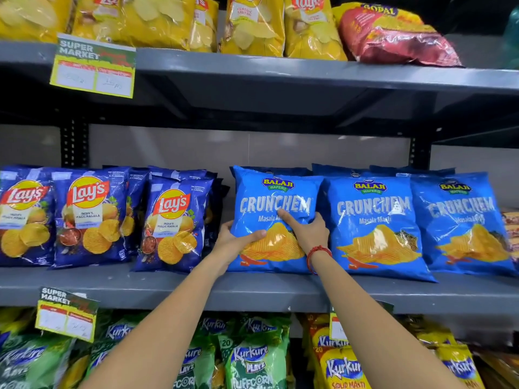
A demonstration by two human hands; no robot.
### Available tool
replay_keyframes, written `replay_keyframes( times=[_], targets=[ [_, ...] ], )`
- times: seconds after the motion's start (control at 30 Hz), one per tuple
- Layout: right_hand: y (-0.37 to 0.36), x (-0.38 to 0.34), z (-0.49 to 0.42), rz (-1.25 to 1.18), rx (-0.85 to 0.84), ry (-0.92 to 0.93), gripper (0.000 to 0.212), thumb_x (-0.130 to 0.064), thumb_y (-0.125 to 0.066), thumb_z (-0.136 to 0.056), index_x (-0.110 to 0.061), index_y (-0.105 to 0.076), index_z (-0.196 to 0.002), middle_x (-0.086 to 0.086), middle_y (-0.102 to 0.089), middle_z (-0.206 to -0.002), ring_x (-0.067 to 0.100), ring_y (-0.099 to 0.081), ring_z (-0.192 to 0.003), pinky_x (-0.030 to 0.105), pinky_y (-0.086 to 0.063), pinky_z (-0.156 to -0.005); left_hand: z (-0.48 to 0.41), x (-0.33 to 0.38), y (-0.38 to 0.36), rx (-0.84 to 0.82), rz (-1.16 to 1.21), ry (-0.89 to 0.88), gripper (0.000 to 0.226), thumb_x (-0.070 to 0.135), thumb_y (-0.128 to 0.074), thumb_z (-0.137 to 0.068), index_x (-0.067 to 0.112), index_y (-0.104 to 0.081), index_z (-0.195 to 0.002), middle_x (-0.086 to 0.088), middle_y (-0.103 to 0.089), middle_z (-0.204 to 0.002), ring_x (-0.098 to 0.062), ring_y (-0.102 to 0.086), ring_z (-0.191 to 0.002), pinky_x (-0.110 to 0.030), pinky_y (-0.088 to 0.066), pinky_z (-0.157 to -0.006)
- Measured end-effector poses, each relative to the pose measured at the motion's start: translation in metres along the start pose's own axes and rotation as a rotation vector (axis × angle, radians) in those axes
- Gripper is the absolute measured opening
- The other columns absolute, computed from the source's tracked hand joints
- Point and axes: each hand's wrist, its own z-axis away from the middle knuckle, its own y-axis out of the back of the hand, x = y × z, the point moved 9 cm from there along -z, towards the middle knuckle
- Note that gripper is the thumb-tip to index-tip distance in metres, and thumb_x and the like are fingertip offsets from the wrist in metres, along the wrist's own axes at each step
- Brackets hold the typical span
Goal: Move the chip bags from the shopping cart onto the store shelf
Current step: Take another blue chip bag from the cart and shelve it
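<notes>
Both hands are holding one Crunchem bag (276,220) in a two-sided grip: the left hand (238,241) is clasping its lower left edge, and the right hand (306,230) is pressing flat on its front, fingers spread. That bag is standing upright on the middle shelf (168,287), touching a second Crunchem bag (373,223) beside it, with blue Lay's bags (174,220) on its other side.

Grey metal shelving (280,290), three tiers in view, dark perforated uprights (74,144) at the back. Pale grey wall panel (224,150) behind the middle tier. Paper price tags (94,66) clipped to shelf edges. Even indoor light, glare on packaging.
</notes>
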Motion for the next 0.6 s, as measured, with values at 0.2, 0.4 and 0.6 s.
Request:
replay_keyframes(
  times=[0.2, 0.4, 0.6],
  targets=[
    [-0.001, 0.002, 0.005, 0.109, -0.007, -0.047, 0.082, -0.062, -0.07, -0.07, -0.007, -0.046, -0.126, 0.01, -0.055, -0.122, 0.028, -0.05, -0.111, 0.038, -0.042, -0.087, 0.001, -0.001, 0.001, 0.021, -0.061, -0.021, 0.09, 0.035, -0.082, -0.067, 0.012, -0.031, -0.137, -0.003, -0.056, -0.124, -0.018, -0.058, -0.101, -0.029, -0.051, -0.08],
    [0.003, -0.013, 0.022, 0.192, 0.106, 0.103, 0.093, -0.054, -0.066, -0.079, -0.004, -0.026, -0.146, 0.017, -0.041, -0.146, 0.034, -0.037, -0.136, 0.045, -0.035, -0.107, 0.028, 0.019, 0.012, 0.133, -0.421, -0.271, 0.083, 0.041, -0.074, -0.075, 0.011, -0.03, -0.139, -0.009, -0.048, -0.137, -0.024, -0.049, -0.12, -0.037, -0.045, -0.097],
    [-0.006, -0.06, 0.063, 0.424, 0.297, 0.429, 0.067, -0.045, -0.061, -0.086, -0.007, -0.041, -0.138, 0.016, -0.047, -0.135, 0.034, -0.041, -0.125, 0.044, -0.038, -0.097, 0.081, 0.04, 0.053, 0.177, -0.583, -0.568, 0.057, 0.035, -0.066, -0.085, 0.018, -0.041, -0.134, 0.0, -0.05, -0.129, -0.012, -0.048, -0.115, -0.026, -0.041, -0.088]
  ],
)
